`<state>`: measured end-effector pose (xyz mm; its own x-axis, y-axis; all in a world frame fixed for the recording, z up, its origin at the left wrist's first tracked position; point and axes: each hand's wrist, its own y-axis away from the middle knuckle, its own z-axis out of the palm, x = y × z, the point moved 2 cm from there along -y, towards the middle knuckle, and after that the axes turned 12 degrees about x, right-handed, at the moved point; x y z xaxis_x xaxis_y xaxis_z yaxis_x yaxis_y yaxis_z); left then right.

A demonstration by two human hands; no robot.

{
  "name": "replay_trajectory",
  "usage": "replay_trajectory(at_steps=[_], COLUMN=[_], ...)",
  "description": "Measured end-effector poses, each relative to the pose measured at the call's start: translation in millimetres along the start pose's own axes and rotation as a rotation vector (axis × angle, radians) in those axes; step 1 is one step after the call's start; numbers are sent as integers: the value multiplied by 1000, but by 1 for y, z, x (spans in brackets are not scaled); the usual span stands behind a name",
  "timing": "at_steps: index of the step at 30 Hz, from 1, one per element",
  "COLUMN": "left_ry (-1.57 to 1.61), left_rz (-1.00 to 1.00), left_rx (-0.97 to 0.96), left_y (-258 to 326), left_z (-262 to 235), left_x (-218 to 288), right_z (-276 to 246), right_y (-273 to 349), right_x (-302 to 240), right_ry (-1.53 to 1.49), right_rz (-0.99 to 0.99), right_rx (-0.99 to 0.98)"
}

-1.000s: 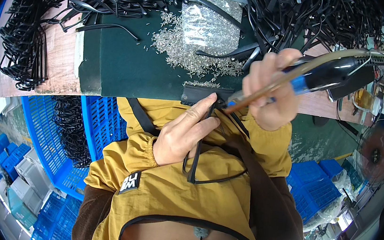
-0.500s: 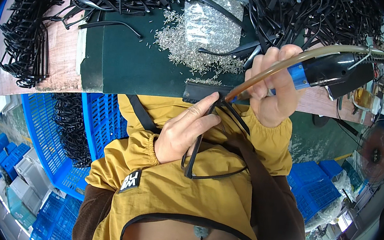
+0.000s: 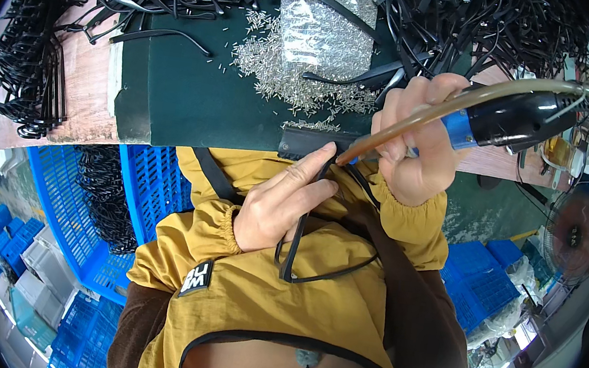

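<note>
My left hand (image 3: 279, 208) pinches a black eyeglasses frame (image 3: 291, 256) at the table's front edge, fingers pointing up along it. The frame's rims hang down against my mustard-coloured smock. My right hand (image 3: 424, 144) is wrapped round a blue-and-black electric screwdriver (image 3: 509, 121), with a brown tube (image 3: 429, 116) running along it. The tool's tip slants down to the frame's hinge area; whether it touches a screw is hidden. Just beyond my left fingertips lies a dark block (image 3: 303, 141) at the edge, with a few small screws behind it.
Loose silver screws (image 3: 278, 73) lie heaped on the green mat (image 3: 180, 105) beside a clear plastic bag (image 3: 326, 35) of screws. Black temple arms (image 3: 465, 29) pile up at the back. Frames (image 3: 34, 81) are stacked at left. Below stand blue crates (image 3: 64, 194); a fan (image 3: 576, 234) is at right.
The view has shifted slightly. The screwdriver's tip end has moved a little left and down over the frame, and the frame's lower part has swung slightly. Both hands keep their holds.
</note>
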<state>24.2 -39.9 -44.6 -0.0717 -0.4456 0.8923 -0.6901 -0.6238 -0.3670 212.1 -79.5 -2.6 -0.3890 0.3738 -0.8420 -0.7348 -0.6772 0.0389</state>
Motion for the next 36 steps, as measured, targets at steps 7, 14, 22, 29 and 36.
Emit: replay_trajectory(at_steps=[7,14,22,29,36], left_ry=[55,422,1168,1230,1171], left_rz=[-7,-377,-1637,-1666,-1713], left_rx=[46,184,-387,-131,-138], left_y=[-2,-16,-1,4,1], left_z=[2,-14,1,17,21], left_x=[-2,2,22,0,0], right_z=[-6,-15,-15,-8,-9], right_y=[-10,-25,-27,5,8], right_x=[9,2,0,-6,2], right_ry=[-78,-152,-157,-181,-240], right_rz=[72,-18,-1,-100,-119], right_rx=[-70,0,84,-43,-141])
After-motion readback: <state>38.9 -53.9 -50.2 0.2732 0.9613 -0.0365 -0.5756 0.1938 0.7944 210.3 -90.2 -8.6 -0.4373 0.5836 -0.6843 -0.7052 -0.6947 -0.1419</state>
